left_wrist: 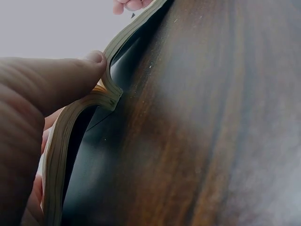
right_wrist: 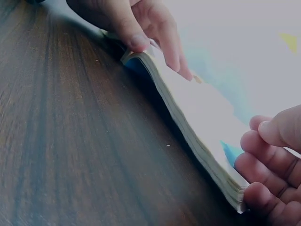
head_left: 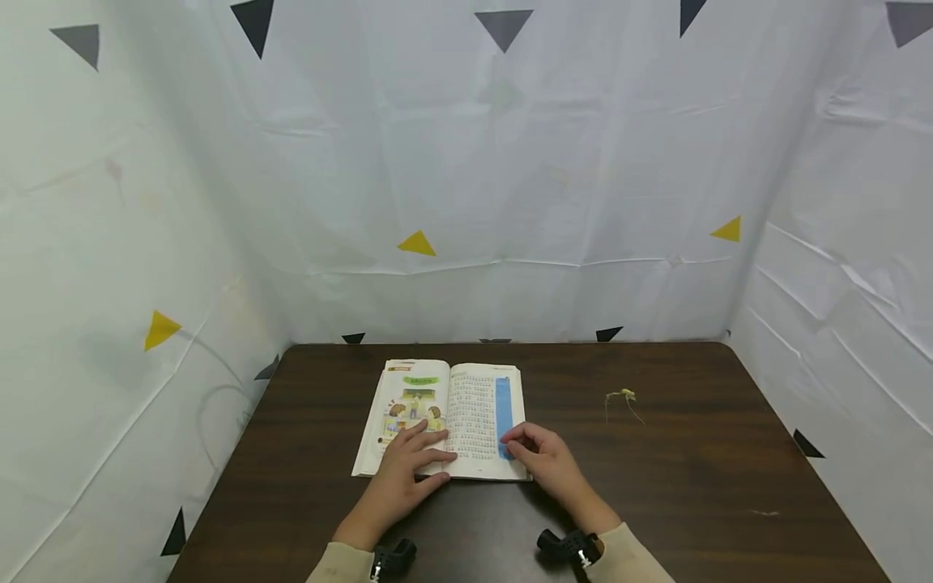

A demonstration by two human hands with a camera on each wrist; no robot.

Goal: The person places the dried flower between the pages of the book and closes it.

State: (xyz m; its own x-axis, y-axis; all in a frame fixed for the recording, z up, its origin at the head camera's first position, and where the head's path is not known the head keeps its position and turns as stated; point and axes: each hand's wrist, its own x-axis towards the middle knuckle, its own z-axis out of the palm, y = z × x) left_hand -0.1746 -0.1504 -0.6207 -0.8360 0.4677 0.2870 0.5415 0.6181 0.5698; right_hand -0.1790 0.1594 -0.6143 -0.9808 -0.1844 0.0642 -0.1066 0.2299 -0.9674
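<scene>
One illustrated book [head_left: 449,405], spread face-up, is laid on a dark wood-grain table [head_left: 700,470], its lower middle covered by a left hand [head_left: 402,476], fingers apart, its lower right by a right hand [head_left: 548,463], fingers bent, whether a page is pinched cannot be told.

The place was a screened-off booth [head_left: 109,243], its wider setting impossible to tell: creased white sheeting [head_left: 503,186] enclosed the left, far and right sides, dotted with black, grey and yellow triangles [head_left: 418,244], around a dark wood-grain tabletop [head_left: 692,502].
</scene>
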